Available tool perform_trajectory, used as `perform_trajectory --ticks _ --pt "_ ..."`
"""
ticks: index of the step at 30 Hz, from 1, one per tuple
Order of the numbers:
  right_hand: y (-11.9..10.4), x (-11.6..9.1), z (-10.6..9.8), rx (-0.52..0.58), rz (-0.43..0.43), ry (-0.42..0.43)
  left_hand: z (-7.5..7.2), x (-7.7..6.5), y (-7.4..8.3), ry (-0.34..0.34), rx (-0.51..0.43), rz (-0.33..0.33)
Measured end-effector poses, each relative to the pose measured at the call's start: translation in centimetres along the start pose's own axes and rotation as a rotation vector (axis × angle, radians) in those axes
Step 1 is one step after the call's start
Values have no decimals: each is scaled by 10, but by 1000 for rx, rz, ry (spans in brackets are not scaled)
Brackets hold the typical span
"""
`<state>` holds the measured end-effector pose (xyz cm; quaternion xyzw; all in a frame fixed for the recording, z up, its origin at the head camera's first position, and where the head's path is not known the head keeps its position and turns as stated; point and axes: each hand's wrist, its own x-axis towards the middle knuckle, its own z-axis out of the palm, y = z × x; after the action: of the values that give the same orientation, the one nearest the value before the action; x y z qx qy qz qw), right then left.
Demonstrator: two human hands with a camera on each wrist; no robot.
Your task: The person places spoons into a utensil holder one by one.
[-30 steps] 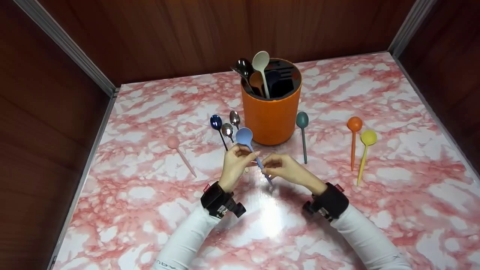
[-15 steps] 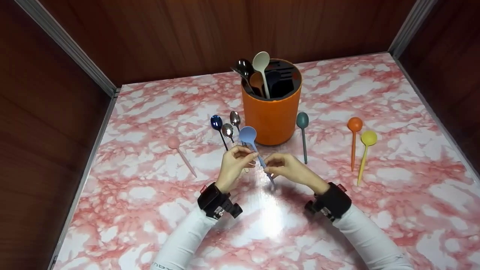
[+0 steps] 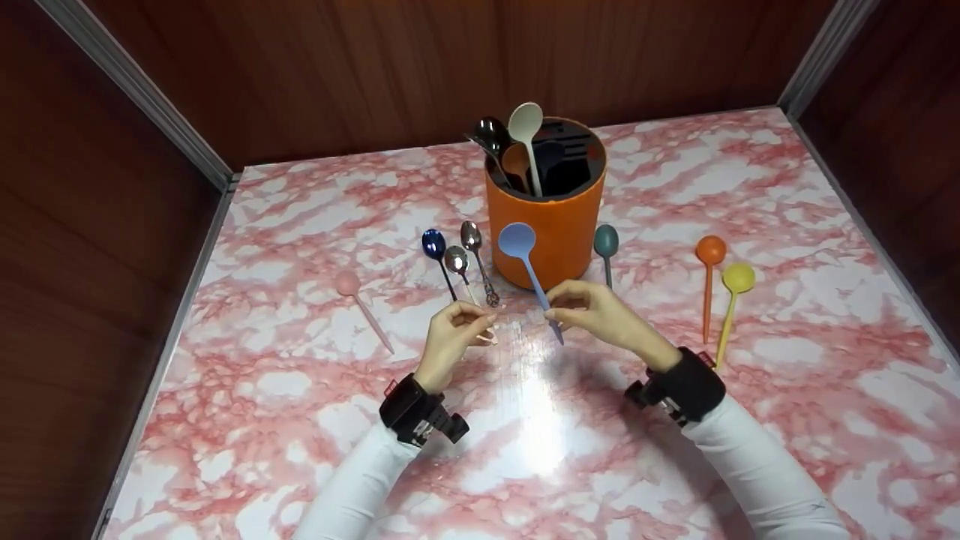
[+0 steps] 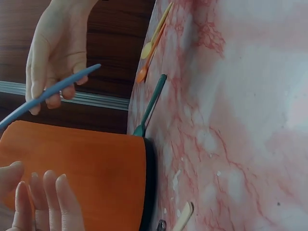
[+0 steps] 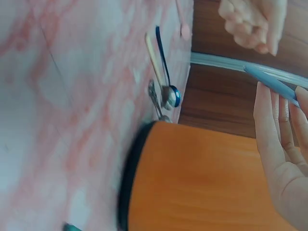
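My right hand (image 3: 596, 311) pinches the handle of a light blue spoon (image 3: 517, 241) between thumb and fingers, bowl up and tilted left, in front of the orange utensil holder (image 3: 544, 232). In the right wrist view, the blue handle (image 5: 272, 83) crosses the fingertips. To the left, my left hand (image 3: 450, 334) holds nothing, its fingers loosely bent above the table. It is nearest the lower ends of the silver spoon (image 3: 457, 260) with a cream handle and the ornate silver spoon (image 3: 471, 237). The left wrist view also has the blue spoon (image 4: 53, 91) in my right hand.
A cream spoon (image 3: 526, 122) and several darker utensils stand in the holder. On the marbled table (image 3: 285, 450) lie a pink spoon (image 3: 348, 283), a dark blue spoon (image 3: 433, 244), a teal spoon (image 3: 606, 241), an orange spoon (image 3: 711, 250) and a yellow spoon (image 3: 739, 277).
The left hand has let go of the blue spoon and moved down and left. The right hand has lifted the spoon up and right, closer to the holder.
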<state>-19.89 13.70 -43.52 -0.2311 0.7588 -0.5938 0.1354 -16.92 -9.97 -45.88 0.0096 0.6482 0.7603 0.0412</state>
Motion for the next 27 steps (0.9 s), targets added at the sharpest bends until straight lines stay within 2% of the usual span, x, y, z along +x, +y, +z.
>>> perform_trajectory --ticks 4,11,27 --pt "-9 3 -6 -49 -30 30 -5 -3 0 14 8 -25" --pt "-26 9 -17 -97 -99 62 -16 -7 -4 41 -40 -64" --pt "-67 19 -46 -112 -121 136 -40 -16 -10 76 52 -92"
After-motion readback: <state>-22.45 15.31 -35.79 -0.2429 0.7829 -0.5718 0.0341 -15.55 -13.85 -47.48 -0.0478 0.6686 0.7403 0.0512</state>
